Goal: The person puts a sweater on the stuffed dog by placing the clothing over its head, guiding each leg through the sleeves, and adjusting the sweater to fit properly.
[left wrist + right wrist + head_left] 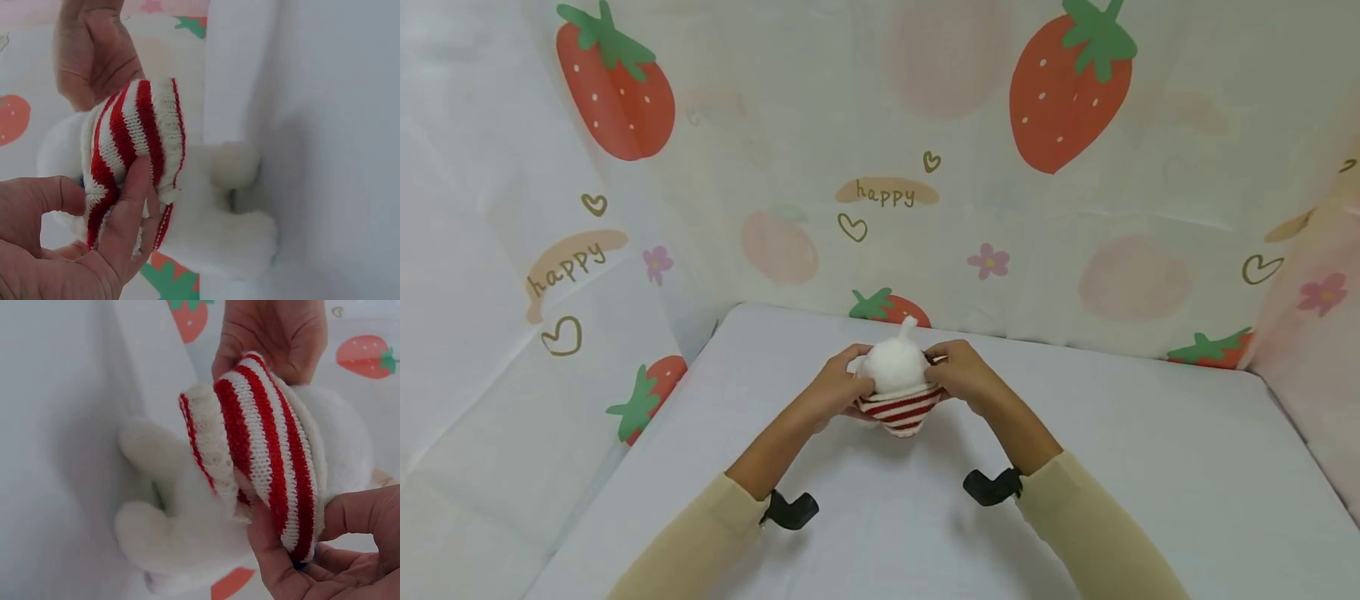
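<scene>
A white plush toy (895,365) with a round head and a thin upright tip stands between both hands near the table's back edge. Around its upper body sits a red-and-white striped knit garment (134,125), its ribbed edge loose from the plush in the right wrist view. My left hand (838,385) grips the garment on the left side, thumb and fingers on opposite faces of the knit. On the other side my right hand (337,550) pinches the garment between thumb and fingers. Two stubby plush legs (147,534) point toward the table. The toy's front is mostly hidden.
A white-covered table (1150,467) spreads beneath the hands. Behind and beside it hangs a pale cloth (737,108) printed with strawberries, hearts and flowers. A black wrist mount (793,510) juts from the left cuff, another black mount (992,487) from the right.
</scene>
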`<move>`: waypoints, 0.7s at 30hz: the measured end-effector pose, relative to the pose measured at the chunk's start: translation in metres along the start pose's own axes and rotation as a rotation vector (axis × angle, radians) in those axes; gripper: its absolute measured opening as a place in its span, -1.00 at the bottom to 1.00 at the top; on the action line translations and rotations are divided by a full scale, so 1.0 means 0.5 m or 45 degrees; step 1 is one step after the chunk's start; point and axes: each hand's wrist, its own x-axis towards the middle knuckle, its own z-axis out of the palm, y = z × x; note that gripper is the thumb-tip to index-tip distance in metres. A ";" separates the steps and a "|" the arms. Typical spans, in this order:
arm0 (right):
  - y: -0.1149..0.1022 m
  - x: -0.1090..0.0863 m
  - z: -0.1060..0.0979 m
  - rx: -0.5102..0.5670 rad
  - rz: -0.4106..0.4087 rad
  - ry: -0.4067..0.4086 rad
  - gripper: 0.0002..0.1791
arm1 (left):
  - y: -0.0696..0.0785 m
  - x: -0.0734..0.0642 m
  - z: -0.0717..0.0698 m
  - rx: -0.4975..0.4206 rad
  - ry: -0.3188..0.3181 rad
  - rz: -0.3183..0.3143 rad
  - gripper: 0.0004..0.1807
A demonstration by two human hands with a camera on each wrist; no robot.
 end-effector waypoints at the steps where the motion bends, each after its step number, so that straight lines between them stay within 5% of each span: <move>1: 0.003 0.000 0.000 0.025 0.004 0.005 -0.47 | -0.001 0.000 0.000 -0.015 0.003 -0.003 -0.26; 12: 0.055 0.003 -0.015 0.187 -0.009 -0.035 -0.57 | -0.032 0.003 0.010 -0.114 -0.009 -0.005 -0.23; 21: 0.045 -0.018 -0.023 0.370 0.129 -0.196 -0.46 | -0.045 -0.002 0.025 -0.229 0.092 0.018 -0.23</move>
